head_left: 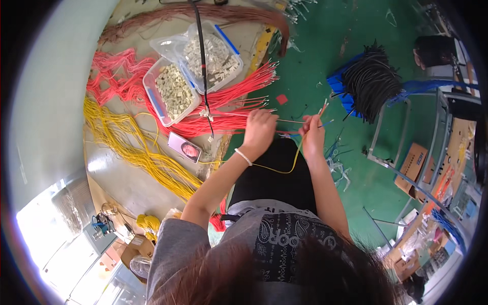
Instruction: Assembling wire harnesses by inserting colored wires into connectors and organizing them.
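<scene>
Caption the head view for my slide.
Right hand gripping a few wires, left hand by the red bundle.

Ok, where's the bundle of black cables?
The bundle of black cables is in the head view's upper right, atop a blue object, farther right than the right hand.

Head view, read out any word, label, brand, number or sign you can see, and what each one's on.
Grey shirt: large pale lettering on a dark patterned panel, wording not copied here.
Cardboard box at right: dark printing on its side, also not copied.
Yellow wire: no printing can be made out.
Shelf packages at far right: too small to read.
</scene>
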`<action>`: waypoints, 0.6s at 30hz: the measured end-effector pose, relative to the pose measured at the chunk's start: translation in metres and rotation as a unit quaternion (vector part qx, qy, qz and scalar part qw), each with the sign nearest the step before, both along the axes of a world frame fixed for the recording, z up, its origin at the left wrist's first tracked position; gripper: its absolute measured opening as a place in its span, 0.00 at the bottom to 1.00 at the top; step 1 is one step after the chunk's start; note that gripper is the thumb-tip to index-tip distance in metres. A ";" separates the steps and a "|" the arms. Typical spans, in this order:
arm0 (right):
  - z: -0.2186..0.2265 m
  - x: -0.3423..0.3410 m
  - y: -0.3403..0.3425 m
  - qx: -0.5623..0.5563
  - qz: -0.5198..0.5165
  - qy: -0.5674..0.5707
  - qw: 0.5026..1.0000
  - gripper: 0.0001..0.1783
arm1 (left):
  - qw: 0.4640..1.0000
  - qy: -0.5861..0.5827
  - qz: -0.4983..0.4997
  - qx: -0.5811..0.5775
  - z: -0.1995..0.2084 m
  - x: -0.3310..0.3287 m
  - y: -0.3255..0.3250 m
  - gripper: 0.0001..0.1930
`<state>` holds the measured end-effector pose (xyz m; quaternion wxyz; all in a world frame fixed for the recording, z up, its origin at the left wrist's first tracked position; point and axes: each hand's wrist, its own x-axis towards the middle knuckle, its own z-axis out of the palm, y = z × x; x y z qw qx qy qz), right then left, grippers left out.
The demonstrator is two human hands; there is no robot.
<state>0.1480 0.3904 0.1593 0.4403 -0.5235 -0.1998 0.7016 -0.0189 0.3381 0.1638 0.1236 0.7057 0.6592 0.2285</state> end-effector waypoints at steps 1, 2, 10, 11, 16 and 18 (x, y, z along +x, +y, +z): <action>-0.010 0.012 0.005 0.019 -0.041 -0.023 0.999 0.18 | 0.999 0.006 0.001 -0.051 -0.005 -0.006 -0.003 0.07; -0.021 0.031 0.011 0.024 -0.071 -0.010 0.997 0.18 | 0.999 -0.028 0.001 -0.039 -0.010 -0.010 -0.005 0.07; -0.070 0.335 0.055 0.077 -0.324 0.062 0.941 0.18 | 0.992 -0.120 0.026 -0.003 -0.014 0.008 0.001 0.10; -0.061 0.368 0.062 0.113 -0.360 0.018 0.926 0.18 | 0.993 -0.118 0.025 0.000 -0.011 0.012 0.012 0.10; -0.001 0.373 0.098 0.120 -0.467 -0.098 0.870 0.18 | 0.994 -0.084 -0.005 0.071 -0.013 0.020 0.128 0.06; 0.012 0.316 0.115 0.142 -0.332 -0.140 0.922 0.17 | 0.992 0.020 -0.042 0.117 -0.025 0.010 0.195 0.05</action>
